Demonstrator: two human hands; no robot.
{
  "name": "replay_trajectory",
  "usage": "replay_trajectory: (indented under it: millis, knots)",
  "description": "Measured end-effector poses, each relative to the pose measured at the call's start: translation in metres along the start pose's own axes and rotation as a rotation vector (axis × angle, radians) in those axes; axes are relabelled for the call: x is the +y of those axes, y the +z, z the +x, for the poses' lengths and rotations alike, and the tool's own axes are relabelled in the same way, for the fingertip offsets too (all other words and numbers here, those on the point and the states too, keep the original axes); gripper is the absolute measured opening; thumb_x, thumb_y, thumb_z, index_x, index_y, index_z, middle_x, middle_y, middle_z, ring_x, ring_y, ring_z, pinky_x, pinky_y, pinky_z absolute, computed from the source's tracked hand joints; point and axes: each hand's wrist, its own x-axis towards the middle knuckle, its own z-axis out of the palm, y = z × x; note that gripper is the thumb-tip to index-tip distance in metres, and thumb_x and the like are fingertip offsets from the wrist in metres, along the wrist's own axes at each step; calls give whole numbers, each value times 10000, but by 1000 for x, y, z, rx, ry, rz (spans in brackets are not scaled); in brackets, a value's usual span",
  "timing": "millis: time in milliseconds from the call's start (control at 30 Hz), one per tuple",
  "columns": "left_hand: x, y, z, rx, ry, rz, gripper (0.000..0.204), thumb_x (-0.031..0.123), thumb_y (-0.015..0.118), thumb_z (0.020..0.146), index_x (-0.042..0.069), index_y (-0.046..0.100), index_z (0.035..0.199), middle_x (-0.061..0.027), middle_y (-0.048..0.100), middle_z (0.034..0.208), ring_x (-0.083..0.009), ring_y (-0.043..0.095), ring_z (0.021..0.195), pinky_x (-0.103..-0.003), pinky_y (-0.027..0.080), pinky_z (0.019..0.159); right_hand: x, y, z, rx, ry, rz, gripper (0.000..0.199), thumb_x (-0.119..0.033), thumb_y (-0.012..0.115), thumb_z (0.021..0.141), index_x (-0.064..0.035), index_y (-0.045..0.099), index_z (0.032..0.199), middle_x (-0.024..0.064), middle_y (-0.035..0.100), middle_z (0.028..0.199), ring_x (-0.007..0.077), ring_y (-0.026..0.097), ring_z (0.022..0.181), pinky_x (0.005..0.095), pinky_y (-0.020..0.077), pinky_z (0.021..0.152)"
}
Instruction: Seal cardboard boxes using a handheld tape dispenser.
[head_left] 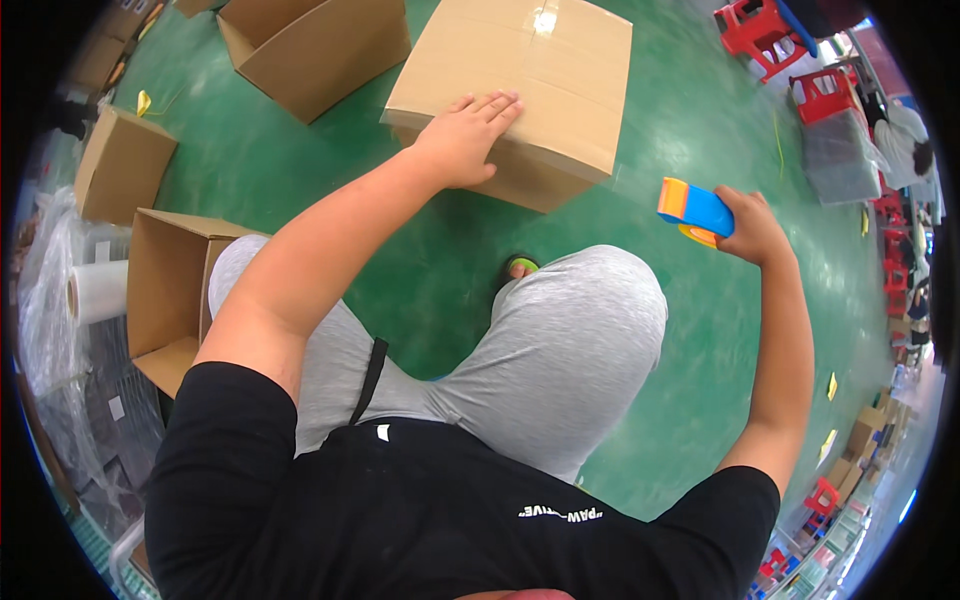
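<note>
A closed cardboard box [535, 85] stands on the floor in front of my knees, with shiny clear tape along its top seam near the far edge. My left hand [462, 142] lies flat on the near left part of its lid, fingers stretched out. To the right of the box, my right hand [756, 232] is wrapped round a blue and orange tape dispenser [703, 210], held in the air with its orange end toward the box. A round yellow-orange part shows under the dispenser. Whether tape runs from it to the box is too faint to tell.
Open cardboard boxes stand at the far left [315, 55] and beside my left knee [165, 285]; a smaller box [125, 165] lies between them. A clear film roll [98, 292] sits at the left rim. Red stools [760, 38] and seated people line the right of the green floor [720, 330].
</note>
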Motion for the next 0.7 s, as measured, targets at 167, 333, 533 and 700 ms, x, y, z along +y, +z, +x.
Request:
replay_trajectory:
  millis: [167, 333, 533, 700]
  knots:
    - [3, -2, 4, 4, 3, 17, 883, 251, 689, 835, 91, 196, 1550, -75, 239, 1607, -228, 234, 1481, -430, 212, 1215, -10, 14, 28, -107, -48, -111, 398, -170, 740, 615, -101, 553, 959, 136, 645, 835, 380, 587, 831, 420, 432, 872]
    - [5, -1, 2, 32, 10, 50, 867, 261, 691, 809, 81, 249, 1533, -86, 263, 1601, -230, 253, 1476, -422, 233, 1197, -28, 18, 53, -183, -68, -156, 410, -209, 761, 582, -106, 563, 926, 130, 663, 822, 374, 627, 840, 422, 441, 904]
    - [7, 0, 0, 23, -2, 38, 877, 259, 689, 802, 65, 244, 1532, -100, 264, 1599, -240, 251, 1476, -430, 222, 1202, -64, 29, 94, -269, -97, -154, 443, -180, 770, 541, -71, 620, 943, 173, 677, 875, 403, 639, 909, 473, 519, 774]
    - [4, 3, 3, 65, -9, 1, 879, 254, 696, 790, 62, 254, 1526, -103, 282, 1589, -242, 260, 1473, -424, 220, 1204, -94, 87, 117, -538, -47, -154, 536, -343, 823, 597, -52, 701, 1031, 182, 709, 998, 357, 672, 970, 440, 534, 816]
